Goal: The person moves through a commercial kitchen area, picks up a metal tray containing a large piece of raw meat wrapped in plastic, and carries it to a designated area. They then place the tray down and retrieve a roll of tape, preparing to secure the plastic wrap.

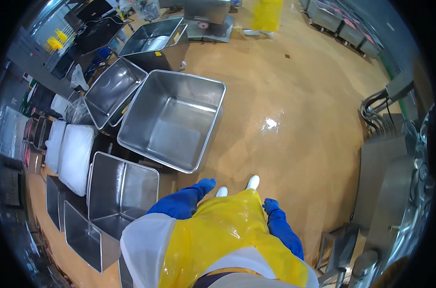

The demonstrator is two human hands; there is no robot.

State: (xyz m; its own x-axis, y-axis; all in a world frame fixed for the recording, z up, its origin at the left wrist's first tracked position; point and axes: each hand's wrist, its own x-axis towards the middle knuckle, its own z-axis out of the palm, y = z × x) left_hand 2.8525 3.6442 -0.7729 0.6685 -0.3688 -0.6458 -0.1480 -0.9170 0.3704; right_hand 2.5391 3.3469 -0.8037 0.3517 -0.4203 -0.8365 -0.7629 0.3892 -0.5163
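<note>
My left hand (pixel 207 184), in a blue glove, hangs just past the near corner of a large steel bin (pixel 172 128), apart from its rim. It holds nothing that I can see, and its fingers look loosely extended. My right hand (pixel 271 205), also blue-gloved, hangs at my other side beside my yellow apron (pixel 227 221), over the floor. Its fingers are curled in, with nothing visible in them. Blue sleeves cover both forearms. The large bin's steel inside shows no load.
More steel bins (pixel 115 91) crowd the left side, some tilted. White plastic-covered stacks (pixel 77 158) stand among them. Steel machinery (pixel 383 173) with cables lines the right. A person in a yellow apron (pixel 267 14) stands far ahead. Filled bins (pixel 351 33) line the far right wall. The tan floor (pixel 294 144) looks wet.
</note>
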